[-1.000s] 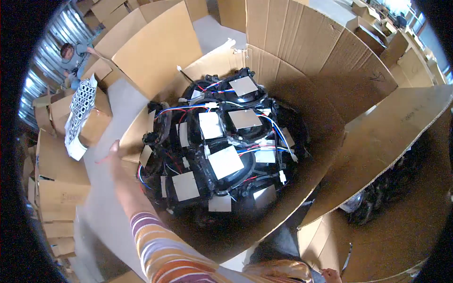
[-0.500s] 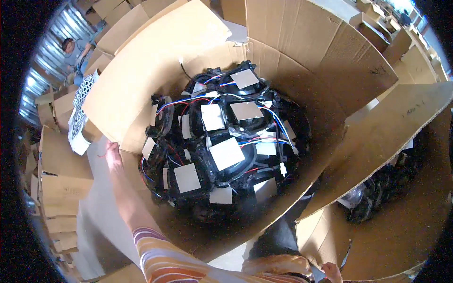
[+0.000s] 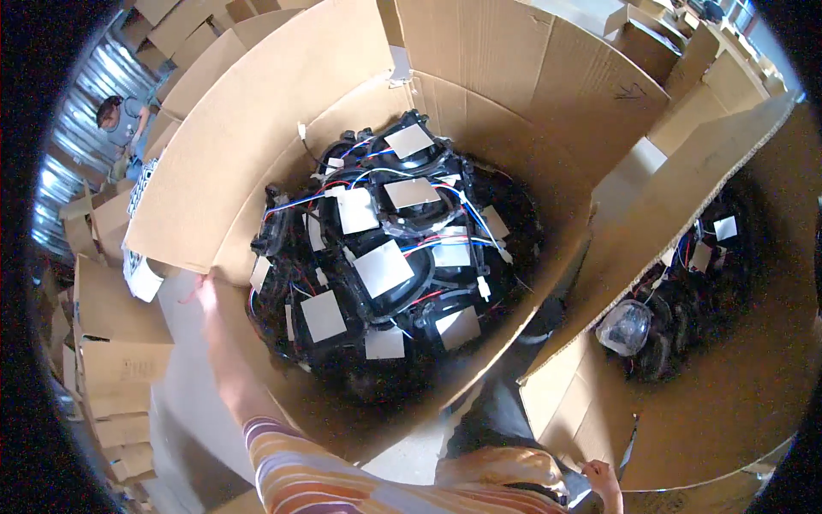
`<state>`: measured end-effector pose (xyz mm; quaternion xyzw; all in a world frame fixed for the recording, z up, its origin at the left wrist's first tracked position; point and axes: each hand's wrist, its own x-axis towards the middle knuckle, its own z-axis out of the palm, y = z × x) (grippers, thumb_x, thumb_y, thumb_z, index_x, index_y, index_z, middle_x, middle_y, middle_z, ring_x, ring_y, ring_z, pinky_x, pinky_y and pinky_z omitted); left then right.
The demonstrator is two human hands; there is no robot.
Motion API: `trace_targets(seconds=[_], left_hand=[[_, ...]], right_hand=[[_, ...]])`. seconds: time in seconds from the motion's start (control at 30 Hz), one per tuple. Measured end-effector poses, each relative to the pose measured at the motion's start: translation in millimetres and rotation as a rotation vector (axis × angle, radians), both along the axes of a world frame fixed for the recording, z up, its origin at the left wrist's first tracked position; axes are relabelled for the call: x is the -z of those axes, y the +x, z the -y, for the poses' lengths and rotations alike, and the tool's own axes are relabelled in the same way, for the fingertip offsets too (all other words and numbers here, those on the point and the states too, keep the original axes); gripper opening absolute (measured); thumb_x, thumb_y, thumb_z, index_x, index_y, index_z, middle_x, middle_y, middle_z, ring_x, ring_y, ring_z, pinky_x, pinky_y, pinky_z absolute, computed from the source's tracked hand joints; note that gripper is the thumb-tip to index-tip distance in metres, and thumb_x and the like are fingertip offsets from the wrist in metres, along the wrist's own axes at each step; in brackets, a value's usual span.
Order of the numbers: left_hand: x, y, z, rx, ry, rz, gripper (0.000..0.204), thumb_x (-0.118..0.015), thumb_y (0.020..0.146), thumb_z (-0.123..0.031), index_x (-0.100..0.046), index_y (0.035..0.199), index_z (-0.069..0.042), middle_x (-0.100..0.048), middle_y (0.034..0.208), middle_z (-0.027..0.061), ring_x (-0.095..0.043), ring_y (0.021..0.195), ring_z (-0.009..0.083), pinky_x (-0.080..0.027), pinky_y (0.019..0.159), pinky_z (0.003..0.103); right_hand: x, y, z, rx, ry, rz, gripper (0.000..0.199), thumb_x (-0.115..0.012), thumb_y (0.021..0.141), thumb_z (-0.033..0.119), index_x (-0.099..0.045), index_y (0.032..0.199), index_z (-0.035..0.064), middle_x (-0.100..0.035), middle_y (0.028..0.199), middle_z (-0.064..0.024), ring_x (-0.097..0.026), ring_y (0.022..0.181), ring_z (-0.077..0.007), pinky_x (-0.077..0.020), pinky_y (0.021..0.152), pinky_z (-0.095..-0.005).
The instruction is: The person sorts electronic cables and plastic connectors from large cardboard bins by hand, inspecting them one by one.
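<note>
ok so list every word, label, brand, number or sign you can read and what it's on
None can be read clearly.
Dark scrawl, upper right on the big open cardboard box: too unclear to read.
Faint printed block on the left-hand carton: too blurred to read.

My left forearm (image 3: 231, 364) is bare, extended forward and outward; closure of the left hand (image 3: 205, 294) is not discernible. My right hand (image 3: 604, 478) sits low, fingers (image 3: 592, 468) partly curled.
</note>
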<state>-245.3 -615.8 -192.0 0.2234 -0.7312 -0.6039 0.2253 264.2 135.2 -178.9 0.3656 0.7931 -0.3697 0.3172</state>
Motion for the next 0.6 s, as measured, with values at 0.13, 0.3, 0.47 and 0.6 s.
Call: trace_targets(seconds=[0.13,0.3,0.47,0.6], left_hand=[[-3,26,0,0.016,-0.210,0.054,0.025,-0.046,0.080,-0.018,-0.047,0.097,0.000,-0.048,0.099,0.0101,-0.043,0.094,0.0203,-0.033,0.085,0.029],[-9,82,-30,-0.193,-0.415,0.270,0.034,-0.034,0.085,-0.023,-0.046,0.105,0.001,-0.051,0.101,0.0143,-0.046,0.095,0.0225,-0.034,0.084,0.027],[-68,205,-107,0.149,-0.901,0.673,0.043,-0.048,0.071,-0.003,-0.038,0.112,0.003,-0.047,0.103,0.0149,-0.046,0.098,0.0245,-0.037,0.082,0.029],[-110,296,-209,0.625,-1.143,0.927,0.086,-0.064,0.058,-0.026,-0.015,0.124,-0.001,-0.017,0.129,0.0159,-0.029,0.115,0.0278,-0.036,0.087,0.033]], right_hand=[[-11,-18,8,-0.052,0.010,-0.005,0.019,-0.050,0.074,0.019,-0.057,0.069,0.0029,-0.055,0.056,-0.0104,-0.051,0.049,-0.0146,-0.0391,0.045,-0.0285],[-2,2,-1,0.017,-0.077,-0.160,0.014,-0.049,0.073,0.011,-0.058,0.075,0.0006,-0.056,0.059,-0.0105,-0.052,0.052,-0.0158,-0.0399,0.047,-0.0281],[-6,5,0,-0.043,-0.134,-0.387,0.013,-0.048,0.075,0.011,-0.056,0.076,-0.0003,-0.053,0.058,-0.0063,-0.047,0.054,-0.0123,-0.0374,0.049,-0.0277],[-13,-7,-2,-0.075,-0.216,-0.202,0.016,-0.046,0.077,0.012,-0.055,0.077,-0.0004,-0.049,0.056,-0.0050,-0.044,0.053,-0.0116,-0.0363,0.048,-0.0275]])
